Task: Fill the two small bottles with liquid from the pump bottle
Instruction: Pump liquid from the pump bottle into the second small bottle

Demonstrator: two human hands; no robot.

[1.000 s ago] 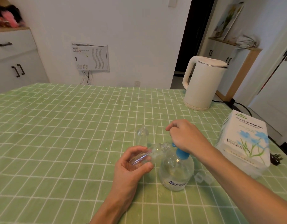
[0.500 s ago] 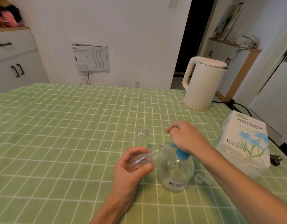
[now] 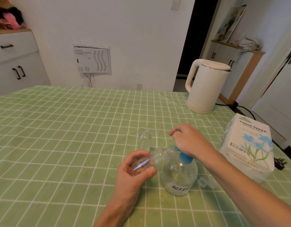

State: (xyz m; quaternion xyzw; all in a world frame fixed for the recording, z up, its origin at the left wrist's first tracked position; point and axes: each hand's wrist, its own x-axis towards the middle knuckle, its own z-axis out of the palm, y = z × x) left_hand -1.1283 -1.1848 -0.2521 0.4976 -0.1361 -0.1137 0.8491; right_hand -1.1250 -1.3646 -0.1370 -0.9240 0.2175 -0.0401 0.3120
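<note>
A round clear pump bottle [image 3: 179, 176] with a blue collar stands on the green checked tablecloth [image 3: 59, 145]. My right hand [image 3: 189, 140] lies on top of its pump head, fingers curled over it, so the head is hidden. My left hand [image 3: 133, 172] grips a small clear bottle [image 3: 155, 158], tilted with its open neck up against the blue spout. The second small clear bottle [image 3: 144, 140] stands upright just behind, untouched.
Two clear caps [image 3: 206, 182] lie to the right of the pump bottle. A tissue paper pack [image 3: 249, 145] sits at the right edge, with a white kettle [image 3: 205, 89] behind it. A plug [image 3: 280, 163] and its cord lie at the table's far right.
My right hand has sunk slightly on the pump head. My left hand keeps the tilted small bottle at the spout, nearly still.
</note>
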